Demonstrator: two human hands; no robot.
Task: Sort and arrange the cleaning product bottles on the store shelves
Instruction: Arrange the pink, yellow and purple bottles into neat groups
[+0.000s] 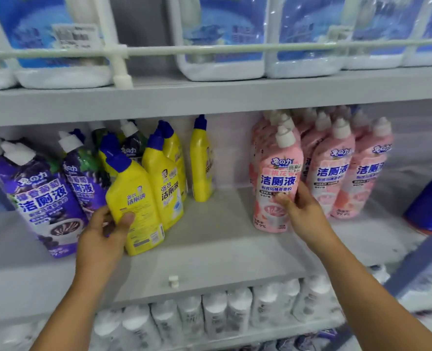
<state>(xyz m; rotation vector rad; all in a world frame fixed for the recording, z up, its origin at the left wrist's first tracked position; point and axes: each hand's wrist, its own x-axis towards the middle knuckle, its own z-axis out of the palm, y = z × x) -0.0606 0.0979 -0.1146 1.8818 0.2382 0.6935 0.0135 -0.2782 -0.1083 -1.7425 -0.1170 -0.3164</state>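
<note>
The left hand point(103, 239) is wrapped around the lower part of the front yellow bottle point(136, 209), thumb across its label, fingers behind it. The bottle stands on the middle shelf point(209, 249), leaning a little left, its blue cap tilted toward the purple bottles point(45, 198) just beside it. The right hand point(303, 211) grips the front pink bottle point(277, 188) from its right side, thumb on the label, and that bottle stands upright on the same shelf.

Behind the held yellow bottle stand more yellow bottles point(169, 178), one apart to the right near the back wall. More pink bottles point(341, 168) are packed in rows to the right of the held one. Between the two groups the shelf is bare. A small white cap point(173, 281) lies near the shelf's front edge. Large blue-labelled jugs point(225, 39) fill the upper shelf, and white bottles point(214, 312) line the one below.
</note>
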